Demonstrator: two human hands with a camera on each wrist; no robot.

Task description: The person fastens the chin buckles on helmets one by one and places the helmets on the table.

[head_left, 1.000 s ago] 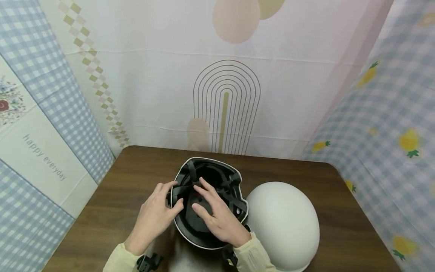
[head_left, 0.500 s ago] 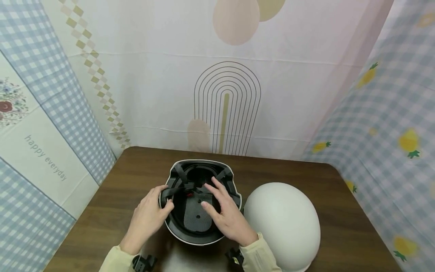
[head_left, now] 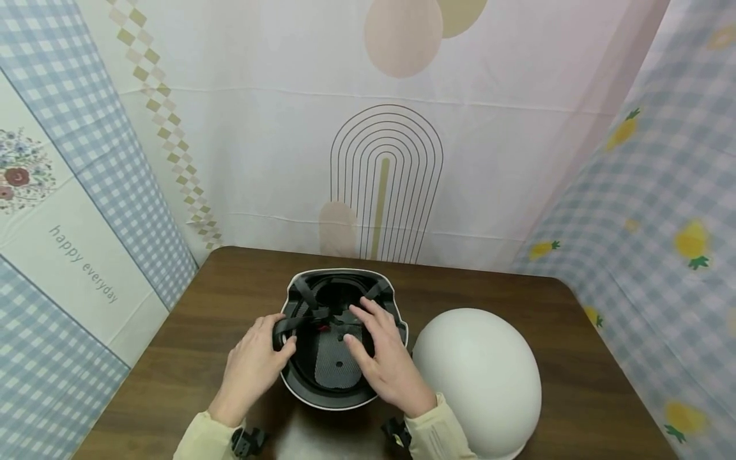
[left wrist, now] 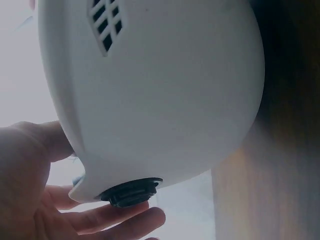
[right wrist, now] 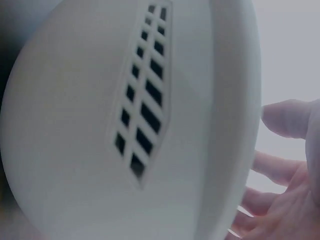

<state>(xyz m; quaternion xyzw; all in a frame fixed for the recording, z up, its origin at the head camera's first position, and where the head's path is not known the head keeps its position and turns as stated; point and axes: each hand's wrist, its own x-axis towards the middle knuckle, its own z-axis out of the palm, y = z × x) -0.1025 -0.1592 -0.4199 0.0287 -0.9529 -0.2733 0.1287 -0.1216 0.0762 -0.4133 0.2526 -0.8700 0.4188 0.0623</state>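
A white helmet (head_left: 340,369) lies upside down on the table, its black padded inside facing up. My left hand (head_left: 253,364) grips the left rim, thumb on the inner side and fingers outside. In the left wrist view, a black round fitting (left wrist: 130,192) sticks out of the shell beside those fingers. Black straps (head_left: 301,323) with a small red part cross the inside. Over the right part of the opening, my right hand (head_left: 393,367) has its fingers extended near the straps; whether they touch is unclear. Slotted vents (right wrist: 145,100) show in the right wrist view.
A smooth white dome (head_left: 480,380), like a second helmet, stands on the brown wooden table (head_left: 586,383) close to the right forearm. Patterned cloth (head_left: 276,147) hangs behind the table and at both sides.
The helmet has turned and shifted slightly left, so its opening now sits straighter. My left hand has moved left with it, and my right hand has moved a little right.
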